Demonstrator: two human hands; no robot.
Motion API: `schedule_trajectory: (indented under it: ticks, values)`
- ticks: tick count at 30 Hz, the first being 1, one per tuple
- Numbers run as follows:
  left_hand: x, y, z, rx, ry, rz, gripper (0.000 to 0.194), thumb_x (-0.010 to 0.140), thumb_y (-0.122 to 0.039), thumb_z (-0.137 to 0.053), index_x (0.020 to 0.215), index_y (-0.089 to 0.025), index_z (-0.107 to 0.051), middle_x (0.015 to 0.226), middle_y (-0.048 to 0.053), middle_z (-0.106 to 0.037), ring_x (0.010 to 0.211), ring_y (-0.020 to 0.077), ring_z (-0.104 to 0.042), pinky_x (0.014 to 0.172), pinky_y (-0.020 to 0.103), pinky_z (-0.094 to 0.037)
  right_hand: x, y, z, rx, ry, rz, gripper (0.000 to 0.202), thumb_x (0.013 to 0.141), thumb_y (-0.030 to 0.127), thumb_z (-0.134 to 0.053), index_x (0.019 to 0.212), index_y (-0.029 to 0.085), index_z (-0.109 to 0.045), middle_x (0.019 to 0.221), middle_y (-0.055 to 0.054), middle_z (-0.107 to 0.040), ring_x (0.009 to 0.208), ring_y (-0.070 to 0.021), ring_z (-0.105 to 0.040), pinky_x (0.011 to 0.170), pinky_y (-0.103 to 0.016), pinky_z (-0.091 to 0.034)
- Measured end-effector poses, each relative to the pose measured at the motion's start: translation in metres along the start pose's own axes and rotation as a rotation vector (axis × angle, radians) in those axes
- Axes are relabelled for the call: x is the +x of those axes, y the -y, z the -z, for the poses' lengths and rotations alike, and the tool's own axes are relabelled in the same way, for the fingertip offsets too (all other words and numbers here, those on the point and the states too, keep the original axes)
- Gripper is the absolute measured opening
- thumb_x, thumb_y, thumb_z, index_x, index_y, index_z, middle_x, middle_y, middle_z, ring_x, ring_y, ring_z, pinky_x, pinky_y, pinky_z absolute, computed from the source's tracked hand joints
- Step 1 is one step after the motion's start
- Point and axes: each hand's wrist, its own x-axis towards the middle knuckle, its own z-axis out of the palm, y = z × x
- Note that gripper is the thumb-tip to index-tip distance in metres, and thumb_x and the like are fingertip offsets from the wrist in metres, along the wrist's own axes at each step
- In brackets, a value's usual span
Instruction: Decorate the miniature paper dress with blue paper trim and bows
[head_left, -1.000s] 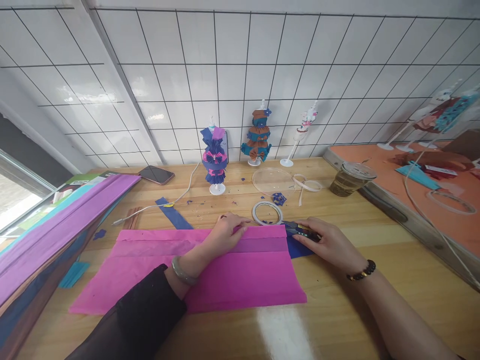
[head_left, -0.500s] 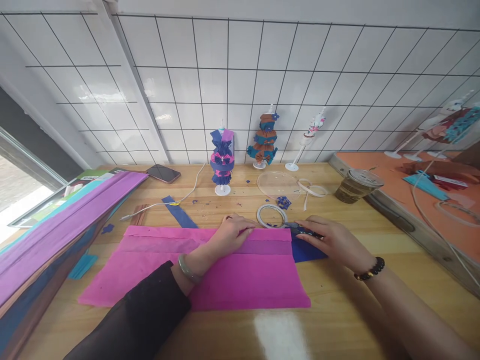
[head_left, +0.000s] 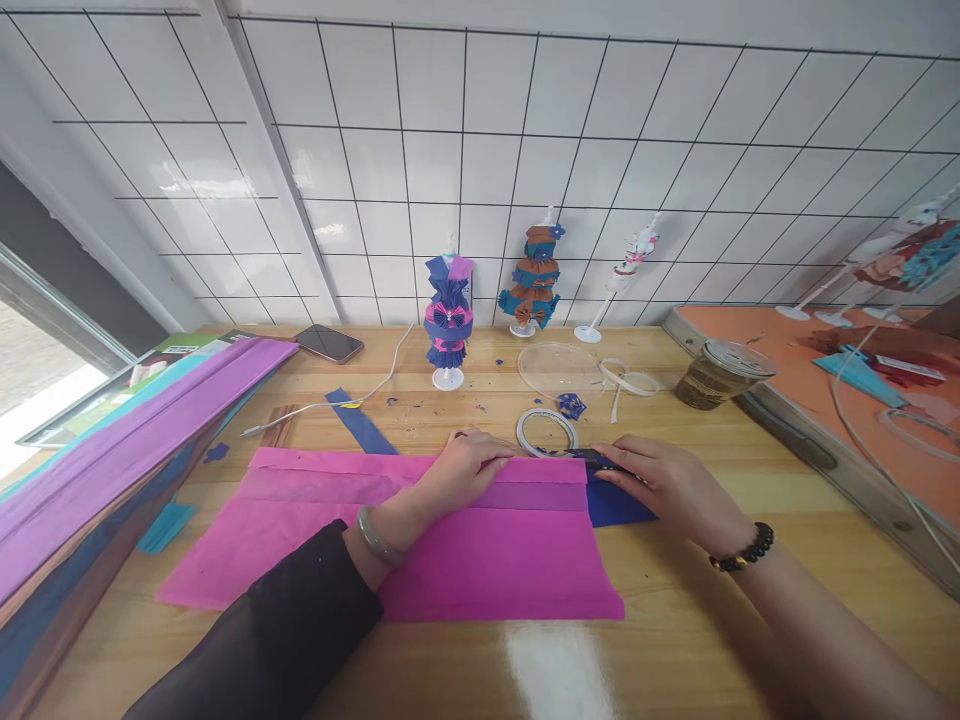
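Pink sheet (head_left: 510, 565) lies flat on the table (head_left: 450, 665), its far edge folded over; the left hand (head_left: 466, 472) rests on that fold, fingers loose and released. At the sheet's far right corner the right hand (head_left: 660, 485) grasps a dark tool (head_left: 598, 460), above blue paper (head_left: 621, 506). Just beyond sits a tape roll (head_left: 521, 432); farther back stand a blue-and-pink doll (head_left: 448, 320) and, to the right, a cup (head_left: 716, 378).
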Motion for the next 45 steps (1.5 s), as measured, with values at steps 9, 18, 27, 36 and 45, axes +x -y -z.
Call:
schedule_trajectory:
  ticks: [9, 18, 27, 36, 45]
  values:
    - [0.0, 0.001, 0.0, -0.027, -0.012, -0.015, 0.029, 0.088, -0.018, -0.041, 0.104, -0.024, -0.064, 0.096, 0.001, -0.067, 0.089, 0.0129, -0.057, 0.082, 0.026, -0.038, 0.0, 0.001, -0.001, 0.008, 0.016, 0.009, 0.028, 0.091, 0.034, -0.044, 0.109, 0.02, -0.059, 0.091, -0.006, -0.065, 0.078, -0.017, -0.061, 0.065, -0.028, -0.046]
    - [-0.001, 0.002, 0.0, -0.021, -0.008, -0.009, 0.029, 0.087, -0.017, -0.042, 0.104, -0.024, -0.064, 0.094, 0.002, -0.067, 0.089, 0.0133, -0.057, 0.082, 0.027, -0.039, -0.001, 0.002, -0.001, 0.031, 0.016, -0.005, 0.027, 0.091, 0.033, -0.043, 0.11, 0.022, -0.059, 0.092, -0.005, -0.065, 0.079, -0.0166, -0.061, 0.066, -0.028, -0.046]
    - [-0.001, 0.008, -0.004, -0.059, -0.027, -0.039, 0.025, 0.085, -0.021, -0.047, 0.104, -0.022, -0.063, 0.098, 0.002, -0.067, 0.091, 0.0144, -0.058, 0.086, 0.028, -0.041, 0.004, 0.006, -0.003, 0.048, 0.027, -0.003, 0.03, 0.09, 0.035, -0.043, 0.113, 0.02, -0.057, 0.095, -0.007, -0.064, 0.082, -0.0174, -0.061, 0.068, -0.029, -0.049]
    - [-0.003, 0.014, -0.009, -0.078, -0.057, 0.072, 0.037, 0.079, -0.025, -0.055, 0.117, -0.021, -0.056, 0.091, 0.003, -0.066, 0.088, 0.0155, -0.058, 0.083, 0.028, -0.042, 0.01, 0.01, -0.006, 0.043, 0.002, 0.027, 0.029, 0.09, 0.033, -0.043, 0.112, 0.021, -0.058, 0.096, -0.008, -0.065, 0.084, -0.0183, -0.063, 0.068, -0.029, -0.051]
    - [-0.004, 0.011, -0.006, -0.109, -0.055, 0.093, 0.039, 0.079, -0.024, -0.055, 0.118, -0.02, -0.055, 0.092, 0.003, -0.066, 0.088, 0.015, -0.058, 0.082, 0.027, -0.043, 0.009, 0.01, -0.006, 0.055, 0.008, 0.033, 0.029, 0.091, 0.032, -0.041, 0.11, 0.021, -0.06, 0.095, -0.008, -0.066, 0.084, -0.0186, -0.064, 0.07, -0.03, -0.052]
